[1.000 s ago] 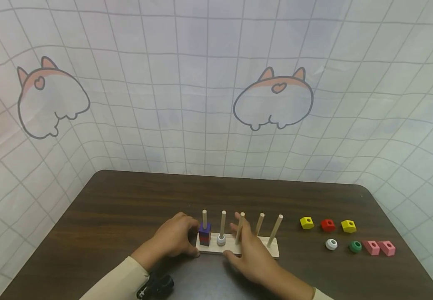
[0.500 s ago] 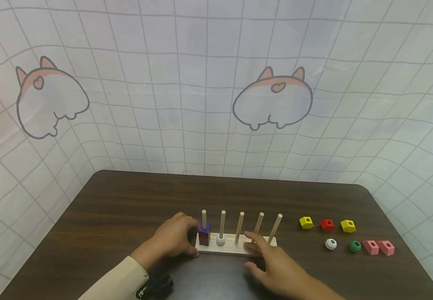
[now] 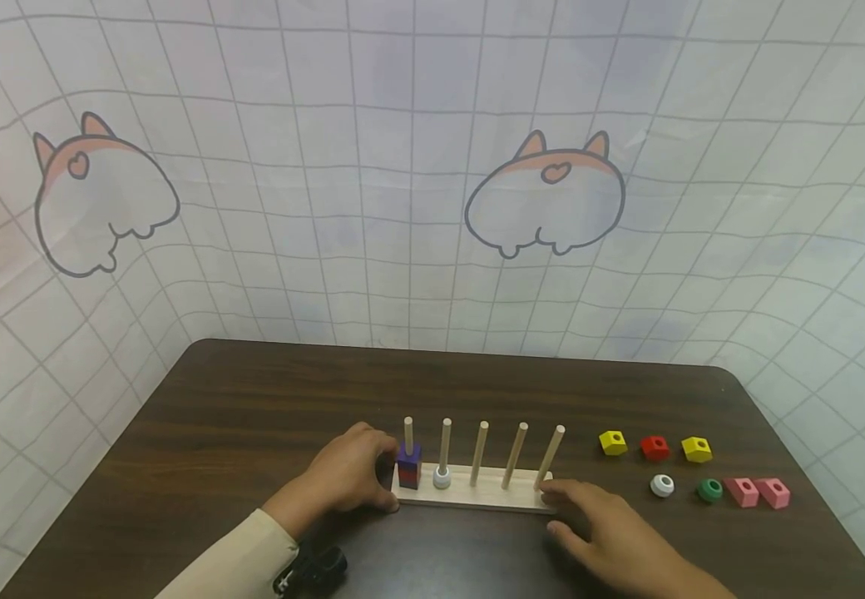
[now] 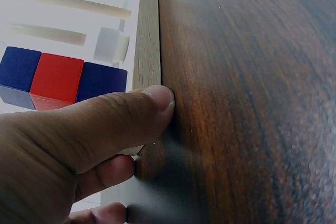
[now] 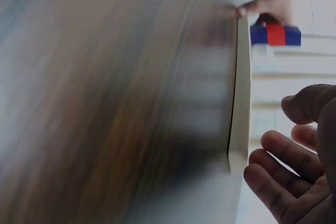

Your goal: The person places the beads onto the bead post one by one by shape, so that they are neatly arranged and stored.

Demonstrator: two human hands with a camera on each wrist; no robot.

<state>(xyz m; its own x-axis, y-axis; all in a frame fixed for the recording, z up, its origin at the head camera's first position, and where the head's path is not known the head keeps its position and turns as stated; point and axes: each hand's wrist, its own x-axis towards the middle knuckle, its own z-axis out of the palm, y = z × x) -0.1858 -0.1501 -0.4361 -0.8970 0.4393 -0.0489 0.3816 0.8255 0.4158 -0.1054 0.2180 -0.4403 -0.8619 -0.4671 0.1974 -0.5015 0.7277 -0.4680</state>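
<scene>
My left hand (image 3: 352, 470) grips the left end of a wooden peg board (image 3: 470, 497). In the left wrist view its thumb (image 4: 157, 98) presses on the board's front edge and other fingers curl at the end. Blue, red and blue blocks (image 4: 56, 80) are stacked on the leftmost peg. A white bead (image 3: 442, 477) sits low on the second peg; the other three pegs are bare. My right hand (image 3: 612, 532) holds nothing. Its relaxed, spread fingers are at the board's right end; whether they touch it I cannot tell.
Right of the board lie two yellow blocks (image 3: 613, 443), a red block (image 3: 654, 448), a white bead (image 3: 662, 486), a green bead (image 3: 710, 491) and two pink blocks (image 3: 743, 492). Behind the dark wooden table (image 3: 290, 391) hangs a gridded curtain (image 3: 402, 308).
My right hand has moved from the middle of the peg board rightward to its right end. My left hand keeps its hold, and the pieces stay put.
</scene>
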